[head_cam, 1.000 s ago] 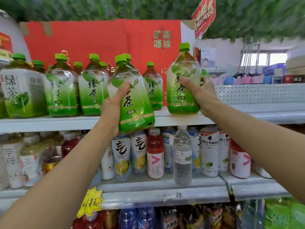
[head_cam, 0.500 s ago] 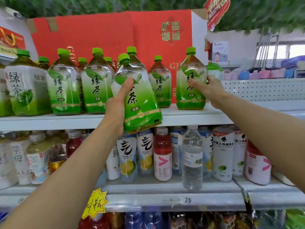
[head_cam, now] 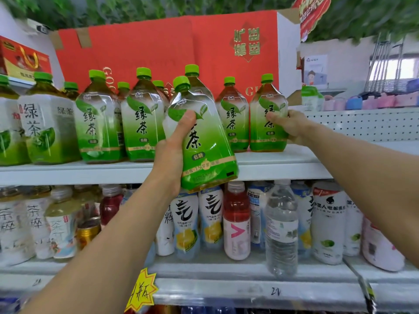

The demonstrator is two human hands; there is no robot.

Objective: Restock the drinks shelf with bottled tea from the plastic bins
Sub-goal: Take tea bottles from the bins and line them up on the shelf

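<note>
The left hand [head_cam: 172, 152] grips a green tea bottle [head_cam: 201, 141], thumb laid up the front of the label and the other fingers wrapped behind. This bottle is tilted, cap toward the upper left, and is held in front of the top shelf [head_cam: 272, 165] edge; its base hangs below the shelf lip. The right hand [head_cam: 288, 125] holds a second green tea bottle [head_cam: 268, 118], fingers curled round its right side. That bottle stands upright on the top shelf, at the right end of a row of matching green-capped bottles [head_cam: 142, 116]. A red carton [head_cam: 158, 48] stands behind the row. The lower shelf [head_cam: 226, 288] carries mixed drinks, including a clear water bottle [head_cam: 281, 227] at its front.
</note>
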